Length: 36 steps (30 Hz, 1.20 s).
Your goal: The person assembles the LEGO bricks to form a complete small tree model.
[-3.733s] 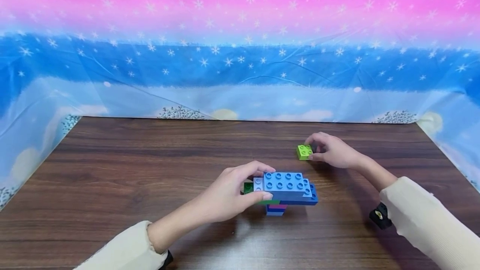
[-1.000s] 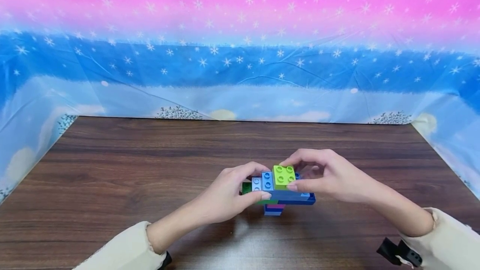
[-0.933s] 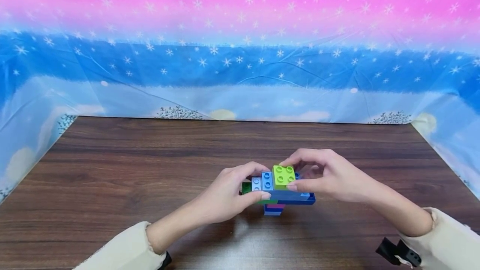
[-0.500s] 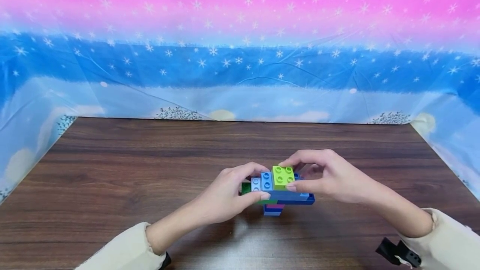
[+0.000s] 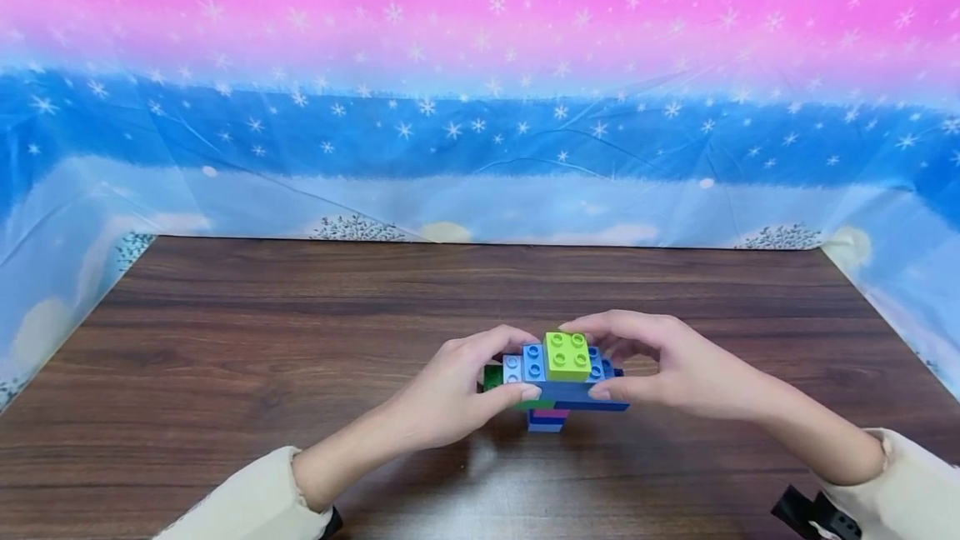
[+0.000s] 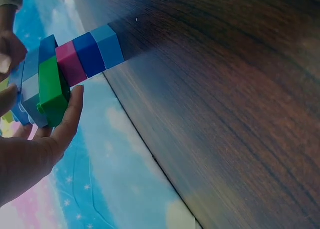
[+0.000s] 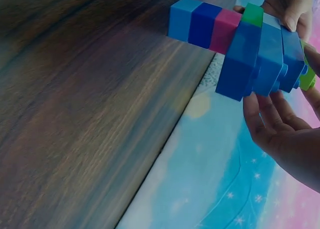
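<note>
A toy brick build (image 5: 577, 394) stands on the table, widening above a narrow stem. The stem stacks a light blue brick (image 6: 108, 46), a dark blue brick (image 6: 90, 55) and a pink brick (image 6: 71, 64). Above lie a green brick (image 6: 52, 89), a dark blue brick (image 7: 240, 59) and further blue layers. On top sits a square lime green brick (image 5: 567, 363). My left hand (image 5: 450, 394) grips the build's left end, thumb in front and fingers behind. My right hand (image 5: 682, 365) holds its right end, thumb at the front face below the lime brick and fingers along the back.
The dark wood-grain table (image 5: 262, 340) reaches back to a pink and blue snowflake cloth (image 5: 450, 148), which also hangs at both sides. Black straps (image 5: 817, 515) show under the cream sleeves (image 5: 911, 486).
My right hand has brought the lime brick from the table onto the build. Just now its thumb slid off that brick, down and right to the blue layer. My left hand keeps its grip.
</note>
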Each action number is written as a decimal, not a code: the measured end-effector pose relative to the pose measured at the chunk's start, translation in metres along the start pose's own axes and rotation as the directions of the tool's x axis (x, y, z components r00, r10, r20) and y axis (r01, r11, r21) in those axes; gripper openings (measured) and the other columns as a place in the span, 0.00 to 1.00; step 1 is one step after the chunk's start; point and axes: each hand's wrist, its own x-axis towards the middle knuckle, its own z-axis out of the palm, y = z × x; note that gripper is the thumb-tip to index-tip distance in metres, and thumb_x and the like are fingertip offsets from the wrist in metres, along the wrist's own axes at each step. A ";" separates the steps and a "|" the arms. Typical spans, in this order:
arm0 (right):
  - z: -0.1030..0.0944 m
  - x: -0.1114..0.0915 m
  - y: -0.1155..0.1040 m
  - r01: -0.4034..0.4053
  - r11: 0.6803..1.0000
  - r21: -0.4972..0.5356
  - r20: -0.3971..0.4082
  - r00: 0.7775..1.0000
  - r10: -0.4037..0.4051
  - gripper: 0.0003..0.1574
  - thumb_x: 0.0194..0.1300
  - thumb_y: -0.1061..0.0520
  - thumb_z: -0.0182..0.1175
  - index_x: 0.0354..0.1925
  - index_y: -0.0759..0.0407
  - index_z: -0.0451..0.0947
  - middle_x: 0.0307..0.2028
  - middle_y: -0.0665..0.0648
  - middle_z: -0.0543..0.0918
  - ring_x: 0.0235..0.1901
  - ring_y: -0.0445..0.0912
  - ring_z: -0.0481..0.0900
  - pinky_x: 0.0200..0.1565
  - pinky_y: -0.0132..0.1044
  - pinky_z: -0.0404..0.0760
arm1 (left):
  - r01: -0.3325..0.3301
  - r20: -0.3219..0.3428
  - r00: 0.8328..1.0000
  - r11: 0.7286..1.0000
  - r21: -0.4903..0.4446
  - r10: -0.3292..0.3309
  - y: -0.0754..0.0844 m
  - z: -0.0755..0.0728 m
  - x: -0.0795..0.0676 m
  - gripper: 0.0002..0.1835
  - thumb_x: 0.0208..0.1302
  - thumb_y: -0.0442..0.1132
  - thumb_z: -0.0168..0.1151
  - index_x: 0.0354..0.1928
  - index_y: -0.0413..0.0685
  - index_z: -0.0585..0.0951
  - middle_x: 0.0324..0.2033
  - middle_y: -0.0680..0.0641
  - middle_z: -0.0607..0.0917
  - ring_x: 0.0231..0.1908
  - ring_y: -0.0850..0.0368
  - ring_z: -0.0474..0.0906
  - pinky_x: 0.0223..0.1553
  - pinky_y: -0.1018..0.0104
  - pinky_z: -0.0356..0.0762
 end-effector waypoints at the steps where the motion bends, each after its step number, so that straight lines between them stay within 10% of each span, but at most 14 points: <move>1: 0.000 -0.002 0.001 -0.014 1.000 -0.005 0.007 1.000 0.014 0.31 0.58 0.52 0.63 0.59 0.54 0.68 0.47 0.49 0.77 0.42 0.42 0.75 0.43 0.39 0.78 | 0.002 -0.001 1.000 1.000 0.003 -0.002 0.000 0.000 0.000 0.20 0.62 0.41 0.60 0.54 0.45 0.72 0.42 0.51 0.79 0.38 0.61 0.75 0.38 0.71 0.75; 27: 0.008 -0.015 0.035 -0.109 0.992 0.064 -0.023 0.994 0.111 0.20 0.54 0.55 0.66 0.46 0.57 0.74 0.39 0.52 0.78 0.38 0.43 0.77 0.37 0.35 0.79 | -0.012 -0.100 0.995 0.988 0.154 0.028 -0.026 -0.009 -0.009 0.19 0.51 0.32 0.67 0.46 0.34 0.77 0.38 0.46 0.79 0.37 0.54 0.78 0.39 0.70 0.77; 36: 0.002 0.010 0.054 -0.195 0.966 0.171 -0.077 0.975 0.211 0.21 0.59 0.57 0.62 0.49 0.66 0.73 0.37 0.57 0.80 0.36 0.48 0.79 0.39 0.39 0.79 | 0.209 -0.166 0.967 0.975 0.075 -0.195 -0.035 -0.022 0.013 0.18 0.55 0.37 0.66 0.47 0.36 0.78 0.34 0.48 0.82 0.34 0.58 0.78 0.38 0.69 0.77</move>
